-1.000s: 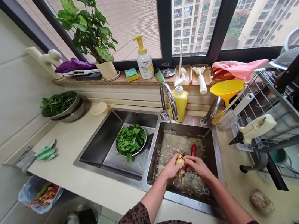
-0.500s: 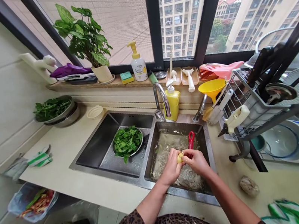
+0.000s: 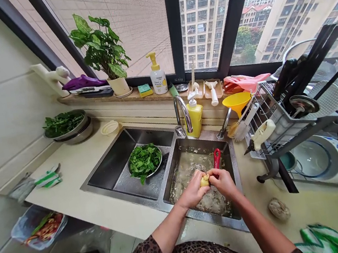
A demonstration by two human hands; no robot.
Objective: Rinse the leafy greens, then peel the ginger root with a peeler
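Observation:
Over the right sink basin (image 3: 174,160), which holds cloudy water, both of my hands meet. My left hand (image 3: 194,191) is closed around a small, knobbly, pale-yellow piece of ginger (image 3: 204,180). From the other side, my right hand (image 3: 223,183) pinches the same piece with its fingertips. Just beyond my right fingers a red-handled tool (image 3: 216,157) stands tilted in the basin; its far end is hidden. Under my hands the water looks stirred and rippled, and what lies beneath is blurred.
A bowl of leafy greens (image 3: 145,161) sits in the left basin. The faucet (image 3: 183,113) rises behind the divider. To the right stand a dish rack (image 3: 273,135) with knives, a brownish lump (image 3: 279,209) and a green-striped cloth (image 3: 326,238). More greens (image 3: 63,123) sit far left.
The ginger has turned slightly and shows more of its yellow side between my fingers. My hands stay over the same basin. The whole view has shifted a little.

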